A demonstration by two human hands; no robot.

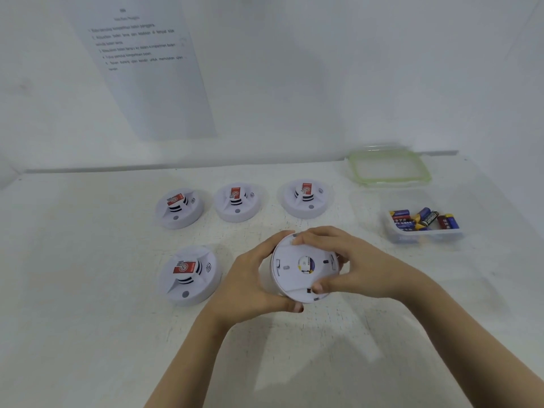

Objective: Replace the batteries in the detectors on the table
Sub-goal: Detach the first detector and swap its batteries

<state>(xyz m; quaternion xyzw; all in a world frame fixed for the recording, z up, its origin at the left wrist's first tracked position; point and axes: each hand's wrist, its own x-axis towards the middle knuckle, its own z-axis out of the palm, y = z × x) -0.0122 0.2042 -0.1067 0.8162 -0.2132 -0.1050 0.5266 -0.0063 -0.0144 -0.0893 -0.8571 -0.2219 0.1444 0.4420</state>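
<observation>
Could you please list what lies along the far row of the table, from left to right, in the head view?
Left detector → middle detector → right detector → green-rimmed lid, with the battery container just nearer.

Both hands were wrapped around one white detector (pixel 303 267), flipped so its flat back faced the camera — left hand (pixel 253 285) cupping the left rim, right hand (pixel 338 262) over the top and right side, thumb on the lower edge. It was held near the middle of the white table (pixel 88 290). Four more detectors sat face up with red stickers: three in a row toward the back edge (pixel 179 209) (pixel 238 203) (pixel 307 198), one closer on the left (pixel 190 275). Toward the right edge was a clear tub of batteries (pixel 424 223), its green-rimmed lid (pixel 390 167) lying behind it by the back right corner. A printed sheet (pixel 141 63) hung on the wall — text too blurry to read.
</observation>
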